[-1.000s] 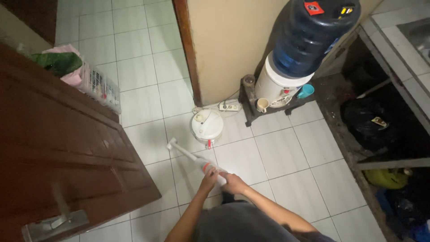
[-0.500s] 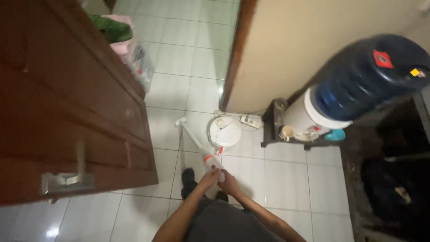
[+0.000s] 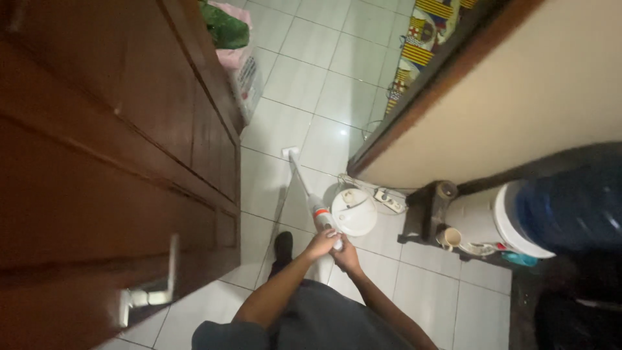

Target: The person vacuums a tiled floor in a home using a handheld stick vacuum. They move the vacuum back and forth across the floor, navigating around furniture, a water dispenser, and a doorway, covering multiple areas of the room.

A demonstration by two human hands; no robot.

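Observation:
I hold a white stick vacuum [image 3: 310, 197] with an orange band, its slim wand slanting away over the white tiled floor [image 3: 304, 97] to a small head [image 3: 289, 153]. My left hand [image 3: 319, 245] and my right hand [image 3: 346, 253] are both closed around its handle end, close together in front of my body. My dark foot [image 3: 282, 248] shows just left of the hands.
A brown wooden door [image 3: 110, 162] with a metal handle [image 3: 150, 293] fills the left. A round white appliance [image 3: 354, 211] and a power strip [image 3: 389, 199] lie right of the wand. A water dispenser [image 3: 557, 214] with a blue bottle stands at right. Bags [image 3: 230, 39] lean by the door's far edge.
The view has swung and tilted: the door now fills more of the left and the dispenser sits lower right. The vacuum head has slid farther away across the tiles. Both hands keep their grip.

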